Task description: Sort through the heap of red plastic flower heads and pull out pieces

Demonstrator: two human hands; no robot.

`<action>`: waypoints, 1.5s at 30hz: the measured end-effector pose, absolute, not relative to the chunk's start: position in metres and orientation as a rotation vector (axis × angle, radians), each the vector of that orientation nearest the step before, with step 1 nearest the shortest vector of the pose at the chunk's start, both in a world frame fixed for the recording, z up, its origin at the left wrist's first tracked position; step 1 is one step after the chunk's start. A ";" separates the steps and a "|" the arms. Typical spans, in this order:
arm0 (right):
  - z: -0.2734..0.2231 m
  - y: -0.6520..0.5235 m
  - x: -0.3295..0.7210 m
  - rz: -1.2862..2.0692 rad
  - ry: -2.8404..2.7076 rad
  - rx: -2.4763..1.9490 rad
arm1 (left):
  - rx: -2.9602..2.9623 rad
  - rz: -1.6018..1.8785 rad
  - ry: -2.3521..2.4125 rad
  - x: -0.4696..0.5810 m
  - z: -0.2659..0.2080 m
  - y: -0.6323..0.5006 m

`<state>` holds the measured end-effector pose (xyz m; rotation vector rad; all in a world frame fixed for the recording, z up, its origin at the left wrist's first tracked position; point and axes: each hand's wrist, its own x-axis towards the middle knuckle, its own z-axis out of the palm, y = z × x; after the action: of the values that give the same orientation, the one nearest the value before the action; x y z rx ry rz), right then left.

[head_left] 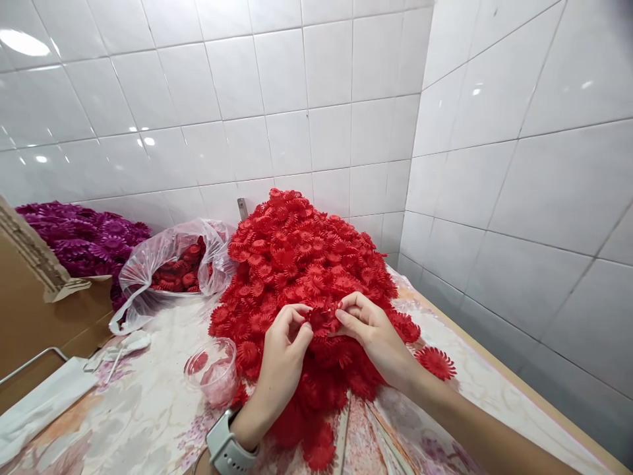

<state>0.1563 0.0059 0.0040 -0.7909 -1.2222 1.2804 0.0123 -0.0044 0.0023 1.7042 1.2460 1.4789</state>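
Bright, even light is filling the scene from overhead. A lamp is glaring as a white oval on the glossy wall tiles [22, 41] at the upper left, and smaller specks are glinting lower on the same wall. Shadows are staying faint and soft under the red flower pile [301, 264]. The wide lens is bending the tile lines toward the edges. Focus is holding sharp in the middle, while the corners are softening slightly.

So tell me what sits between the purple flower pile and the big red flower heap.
In the head view, a clear plastic bag holding red flowers lies between the purple flower pile and the red flower heap, against the tiled wall.
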 end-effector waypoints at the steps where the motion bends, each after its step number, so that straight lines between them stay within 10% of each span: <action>1: 0.004 0.006 0.156 1.330 -1.187 -0.769 | 1.677 1.477 1.235 0.011 0.002 -0.003; 11: 0.007 0.005 0.158 1.404 -1.121 -0.718 | 1.437 1.469 1.216 0.008 0.003 0.003; 21: 0.001 0.002 0.159 0.176 -1.675 -0.886 | 1.463 1.468 1.191 0.007 0.004 0.000; 45: 0.003 0.006 0.155 1.194 -1.446 -0.833 | 1.663 1.487 1.096 0.012 0.005 -0.009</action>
<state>0.1547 0.0063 0.0027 -0.8335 -1.4463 1.1940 0.0120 -0.0086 0.0053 1.6633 1.0963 1.4872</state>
